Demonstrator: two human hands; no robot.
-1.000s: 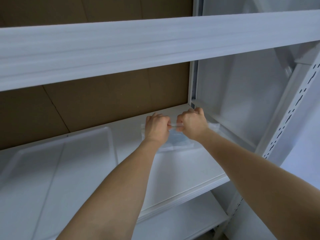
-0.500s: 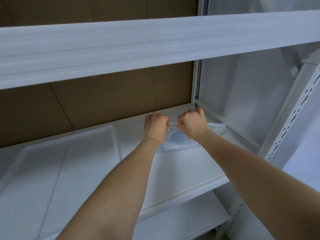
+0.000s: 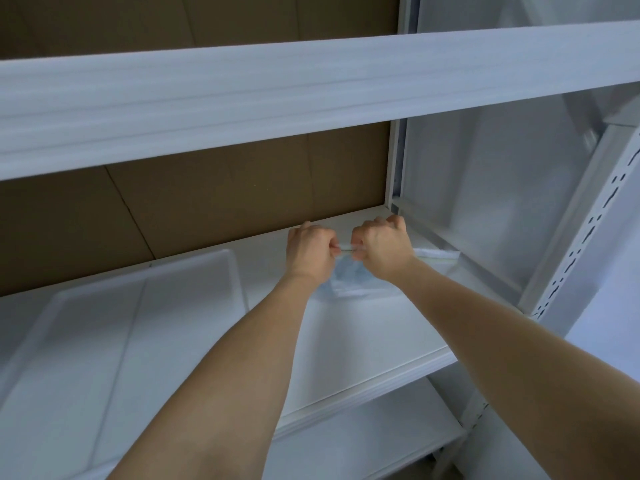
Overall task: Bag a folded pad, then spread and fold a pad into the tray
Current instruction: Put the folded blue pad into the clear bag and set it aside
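Note:
A clear plastic bag (image 3: pixel 349 280) with a pale blue folded pad inside lies on the white shelf (image 3: pixel 363 337), near its back right corner. My left hand (image 3: pixel 310 252) and my right hand (image 3: pixel 381 249) sit side by side over the bag's top edge, and each pinches that edge with curled fingers. A white strip of the bag or of another pad (image 3: pixel 438 255) shows to the right of my right wrist. A shallow white tray (image 3: pixel 145 282) lies on the shelf to the left, and nothing shows inside it.
A white shelf board (image 3: pixel 311 95) crosses the view above my hands. Brown cardboard (image 3: pixel 225 199) backs the shelf unit. A perforated white upright (image 3: pixel 588 233) stands at the right, and a lower shelf (image 3: pixel 363 441) shows below.
Both hands stay pinched on the bag's top edge at the same spot on the shelf. The view has shifted slightly.

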